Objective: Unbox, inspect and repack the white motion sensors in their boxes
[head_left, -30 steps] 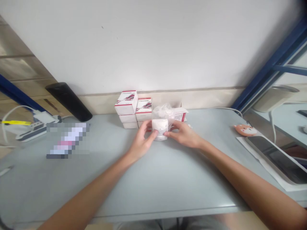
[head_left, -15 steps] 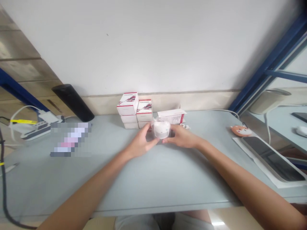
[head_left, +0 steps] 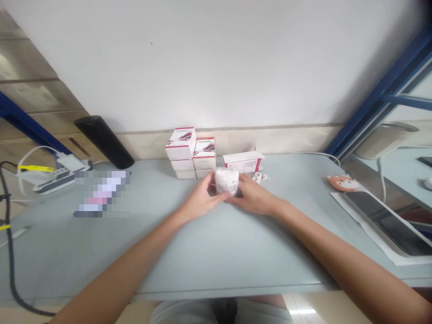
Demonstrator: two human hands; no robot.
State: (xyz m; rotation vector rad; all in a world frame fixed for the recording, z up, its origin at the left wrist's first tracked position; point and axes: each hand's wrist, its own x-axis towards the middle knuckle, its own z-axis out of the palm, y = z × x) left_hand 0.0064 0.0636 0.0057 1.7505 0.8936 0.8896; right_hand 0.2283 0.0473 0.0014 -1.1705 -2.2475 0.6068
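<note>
Both my hands hold a small white rounded device [head_left: 226, 180] wrapped in clear plastic, just above the grey table [head_left: 202, 243]. My left hand [head_left: 202, 200] pinches its left side with fingers and thumb. My right hand [head_left: 254, 197] grips its right side and underside. Right behind it lies an opened white and red box [head_left: 243, 162] on its side. A stack of several white and red boxes [head_left: 191, 153] stands to the left of that box, against the wall.
A black cylinder [head_left: 103, 141] leans at the back left beside a white power strip [head_left: 54, 180] with cables. A blurred patch [head_left: 101, 193] lies left of centre. At the right are an orange animal-shaped object [head_left: 344, 183] and a tablet [head_left: 388, 222] on white paper. Small white bits [head_left: 259, 177] sit by the box.
The clear plastic that puffed up above the device a second ago now lies close around it. Both hands have kept hold and sunk slightly toward the table.
</note>
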